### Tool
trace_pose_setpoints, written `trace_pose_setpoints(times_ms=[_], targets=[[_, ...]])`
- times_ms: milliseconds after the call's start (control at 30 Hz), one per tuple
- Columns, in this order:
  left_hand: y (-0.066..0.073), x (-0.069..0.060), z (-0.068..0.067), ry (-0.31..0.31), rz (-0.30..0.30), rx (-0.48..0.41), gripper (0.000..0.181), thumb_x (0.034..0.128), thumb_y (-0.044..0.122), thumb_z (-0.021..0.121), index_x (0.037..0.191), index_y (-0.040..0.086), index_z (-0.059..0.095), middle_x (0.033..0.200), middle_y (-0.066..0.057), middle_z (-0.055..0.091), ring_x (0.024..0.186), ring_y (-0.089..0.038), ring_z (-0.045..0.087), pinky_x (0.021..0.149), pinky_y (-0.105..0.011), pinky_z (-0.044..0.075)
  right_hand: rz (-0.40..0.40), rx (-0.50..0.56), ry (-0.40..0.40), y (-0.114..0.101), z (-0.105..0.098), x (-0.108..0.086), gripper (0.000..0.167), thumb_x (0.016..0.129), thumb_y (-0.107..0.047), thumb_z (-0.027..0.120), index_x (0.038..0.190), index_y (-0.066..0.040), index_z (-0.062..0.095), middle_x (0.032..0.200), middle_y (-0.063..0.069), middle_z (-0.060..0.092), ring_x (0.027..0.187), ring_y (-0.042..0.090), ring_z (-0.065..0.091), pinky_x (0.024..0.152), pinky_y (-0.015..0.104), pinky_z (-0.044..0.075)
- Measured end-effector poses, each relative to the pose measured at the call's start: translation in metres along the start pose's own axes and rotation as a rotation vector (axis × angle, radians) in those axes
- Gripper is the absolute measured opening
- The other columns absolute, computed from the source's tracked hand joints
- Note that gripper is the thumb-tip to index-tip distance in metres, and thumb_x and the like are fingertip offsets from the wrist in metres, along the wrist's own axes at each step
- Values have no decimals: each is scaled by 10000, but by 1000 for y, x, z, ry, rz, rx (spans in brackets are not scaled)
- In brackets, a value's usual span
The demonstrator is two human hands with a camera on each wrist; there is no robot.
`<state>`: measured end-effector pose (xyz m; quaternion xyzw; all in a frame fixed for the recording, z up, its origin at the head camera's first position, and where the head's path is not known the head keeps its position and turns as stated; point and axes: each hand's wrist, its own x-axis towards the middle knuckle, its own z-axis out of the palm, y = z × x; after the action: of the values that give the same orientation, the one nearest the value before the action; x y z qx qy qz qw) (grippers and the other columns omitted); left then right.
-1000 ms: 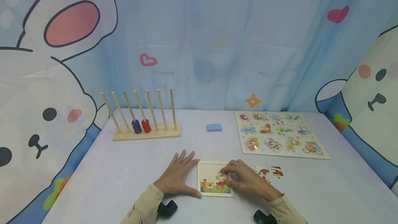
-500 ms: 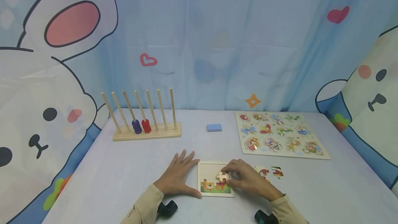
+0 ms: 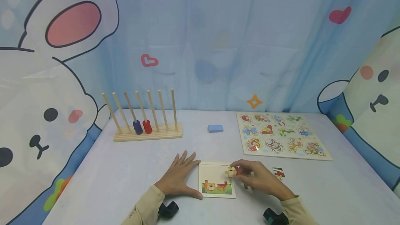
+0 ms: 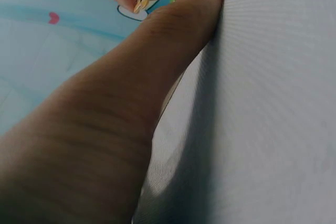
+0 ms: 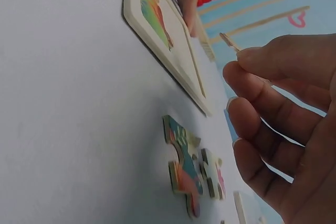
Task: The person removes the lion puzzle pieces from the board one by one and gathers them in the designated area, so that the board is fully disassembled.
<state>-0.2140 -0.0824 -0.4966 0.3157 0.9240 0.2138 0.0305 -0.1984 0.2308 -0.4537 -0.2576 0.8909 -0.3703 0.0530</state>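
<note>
Puzzle work on a white worktop [image 3: 103, 183], whose surface shows a fine woven grain in the left wrist view. The tray [image 3: 211, 173] is a shallow, pale, wood-like square with a raised rim and rounded corners. Along its near side lie seated pieces [image 3: 216, 188], printed with orange and red animal shapes over green. The right hand [image 3: 262, 180] pinches a puzzle piece [image 3: 230, 172] between thumb and index finger, the grip closed on its edge; the piece is thin, knobbed in outline and printed in yellow and red. It is held clear of the tray, near the far right corner. The left hand [image 3: 178, 178] lies with fingers spread and apart, its thumb touching the near left corner of the tray. Loose pieces [image 5: 184, 163], flat with interlocking knobs and notches, rest to the right of the tray. Beyond stand a wooden peg rack [image 3: 148, 135] with slender round rods, carrying lobed blue beads [image 3: 137, 127] and red beads [image 3: 147, 126]; a smooth blue block [image 3: 215, 128]; and a flat insect board [image 3: 281, 136] with cut-out figures.

Compared with half a second earlier, the puzzle piece has moved from above the seated pieces toward the far right corner, and its printed face now shows where a pale side did. The right hand has shifted rightward; the left hand and tray are unchanged.
</note>
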Motion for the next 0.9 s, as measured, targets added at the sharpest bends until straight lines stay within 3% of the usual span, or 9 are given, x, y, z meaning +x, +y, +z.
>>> trace_pose_setpoints(times_ms=[300, 533, 900], targets=[[-1, 0, 0, -9, -10, -16, 1097, 603, 704, 752, 1492, 202, 349, 1600, -51, 184, 1476, -325, 35, 1190, -527, 9, 54, 101, 6, 11, -11, -12, 307, 888, -212, 695, 1177, -128, 637, 850, -33, 609, 727, 59, 585, 636, 235, 502], [-3, 1, 3, 0, 1, 7, 1108, 603, 732, 732, 1499, 217, 332, 1602, -41, 175, 1476, -320, 37, 1190, -529, 24, 165, 189, -53, 15, -20, -20, 359, 898, -266, 680, 1214, -114, 601, 756, 62, 623, 447, 134, 493, 330, 261, 412], [-3, 0, 3, 4, -3, 2, 1110, 597, 735, 732, 1496, 215, 339, 1601, -42, 181, 1476, -323, 39, 1191, -529, 29, 183, 137, -16, 26, -31, -33, 382, 893, -279, 684, 1214, -86, 610, 771, 29, 627, 644, 139, 591, 559, 242, 461]])
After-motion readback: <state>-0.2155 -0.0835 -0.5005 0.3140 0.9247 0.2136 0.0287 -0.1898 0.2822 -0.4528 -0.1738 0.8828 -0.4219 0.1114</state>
